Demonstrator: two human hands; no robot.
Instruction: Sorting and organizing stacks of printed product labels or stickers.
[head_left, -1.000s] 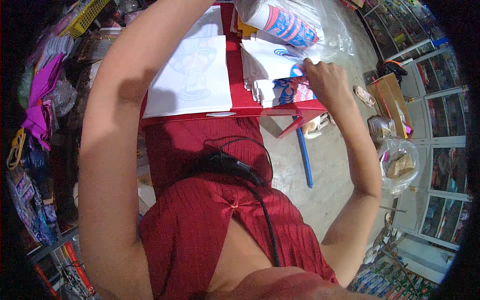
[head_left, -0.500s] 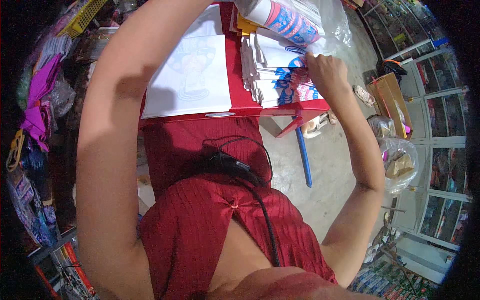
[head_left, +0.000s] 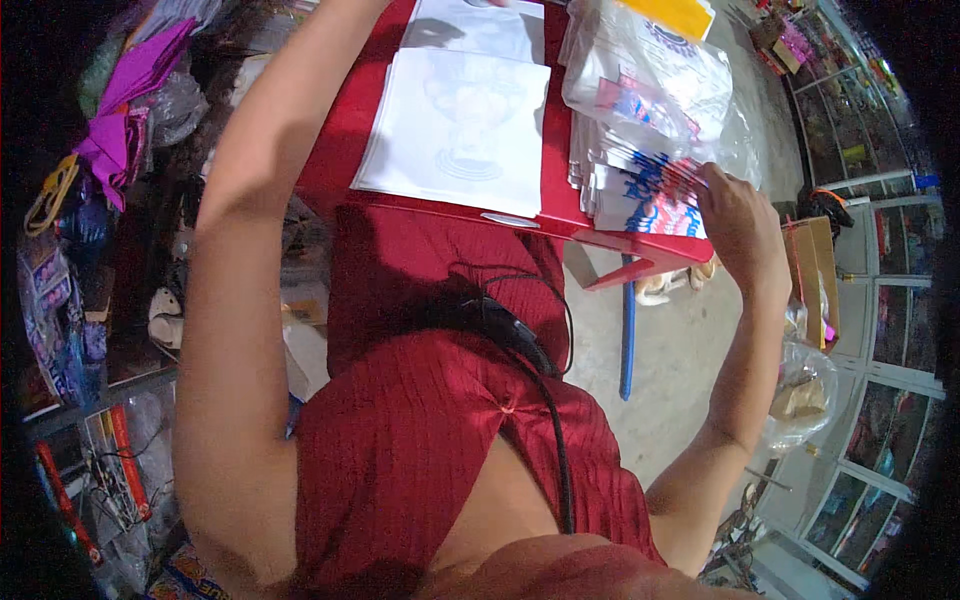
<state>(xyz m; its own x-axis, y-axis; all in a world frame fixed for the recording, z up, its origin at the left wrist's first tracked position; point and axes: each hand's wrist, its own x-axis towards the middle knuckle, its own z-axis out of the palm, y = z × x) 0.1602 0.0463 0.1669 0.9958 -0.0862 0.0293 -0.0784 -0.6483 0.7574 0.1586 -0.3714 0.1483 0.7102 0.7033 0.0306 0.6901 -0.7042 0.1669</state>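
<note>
My right hand [head_left: 742, 225] is at the right edge of a stack of folded white sheets with blue and pink print [head_left: 650, 195]. Its fingers are bent and pinched together on the edge of that stack. My left arm reaches up past the upper edge of the view. Only a sliver of fingertips shows there, by white sheets [head_left: 475, 30] at the far side, so I cannot tell what they hold. Nearer lies a neat pile of white sheets with faint print [head_left: 455, 130]. A clear plastic bag with printed white pieces [head_left: 645, 75] covers the stack's far part.
Everything lies on a red table [head_left: 340, 140]. Something yellow [head_left: 670, 14] shows beyond the plastic bag. A black cable [head_left: 555, 440] hangs over my red clothing. A blue pole [head_left: 628, 340] stands below the table. Glass-door cabinets [head_left: 900, 320] line the right; purple bundles [head_left: 120, 130] lie left.
The view has shifted, so the table sits farther right in it. The plastic-wrapped printed piece, rolled up before, now lies flatter over the stack. My right hand remains at the stack's edge.
</note>
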